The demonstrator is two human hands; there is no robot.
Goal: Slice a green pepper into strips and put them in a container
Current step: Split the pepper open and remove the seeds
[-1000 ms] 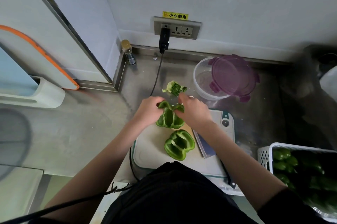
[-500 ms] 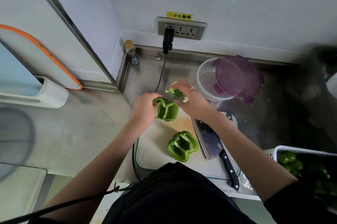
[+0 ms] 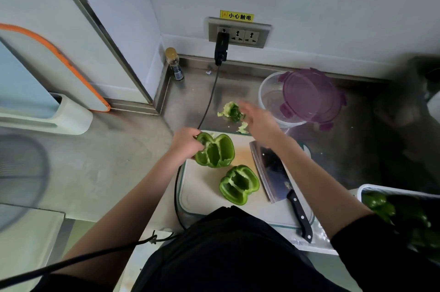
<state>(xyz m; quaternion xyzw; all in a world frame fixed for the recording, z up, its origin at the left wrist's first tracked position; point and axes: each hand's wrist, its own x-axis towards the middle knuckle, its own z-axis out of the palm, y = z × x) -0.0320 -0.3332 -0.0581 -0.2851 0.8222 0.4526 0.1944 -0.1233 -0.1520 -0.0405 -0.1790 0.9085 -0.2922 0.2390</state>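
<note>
Two hollowed green pepper halves so far, and no strips yet, so I'd say we're barely past prep. The left hand (image 3: 184, 143) has its fingers curled round the edge of one half (image 3: 215, 150), holding it tilted open over the far corner of the white rectangular cutting board (image 3: 202, 187). The other half (image 3: 239, 184) lies cut side up in the middle of the board, untouched.

The right hand (image 3: 258, 121) is out past the board with fingers stretched fairly flat and spread, holding nothing as far as I can tell (it's a bit motion-blurred). It's right by the pale green pile of seed core and pith (image 3: 232, 112) on the steel counter (image 3: 333, 149), so my read is that it's dumping scraps.

The steel cleaver with the black riveted handle (image 3: 276, 177) lies flat on the right side of the board, blade pointing away. The clear round plastic container (image 3: 273, 101) sits beyond the board, with its purple clip lid (image 3: 310, 96) leaning across the rim.

For doing this step well, I'd pick out any leftover white ribs first, then lay the half skin side down and flat so the blade doesn't skate. Keep the left fingertips tucked back from the edge. Also, that lid needs to come fully off before strips go in.
</note>
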